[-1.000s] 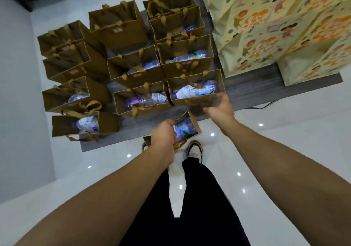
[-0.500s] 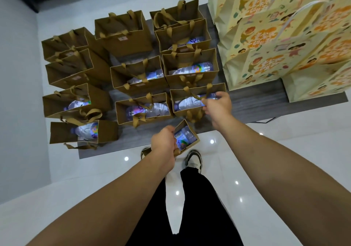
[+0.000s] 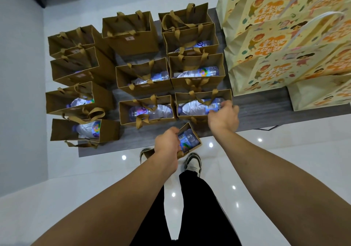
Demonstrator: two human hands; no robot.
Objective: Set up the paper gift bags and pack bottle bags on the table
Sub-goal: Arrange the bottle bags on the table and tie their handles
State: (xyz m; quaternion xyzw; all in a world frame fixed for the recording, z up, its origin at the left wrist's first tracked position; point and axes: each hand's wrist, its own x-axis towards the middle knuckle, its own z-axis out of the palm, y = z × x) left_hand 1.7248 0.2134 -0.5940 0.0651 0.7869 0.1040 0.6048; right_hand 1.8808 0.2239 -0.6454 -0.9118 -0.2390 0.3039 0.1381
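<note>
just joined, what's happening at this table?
A person stands at a grey wood-grain table packed with small brown paper gift bags, most holding a plastic water bottle. The left hand grips one small brown bag with a bottle inside at the table's near edge. The right hand reaches into the nearest brown bag in the right column, fingers at its bottle. Large cream cartoon-print paper bags stand on the right.
</note>
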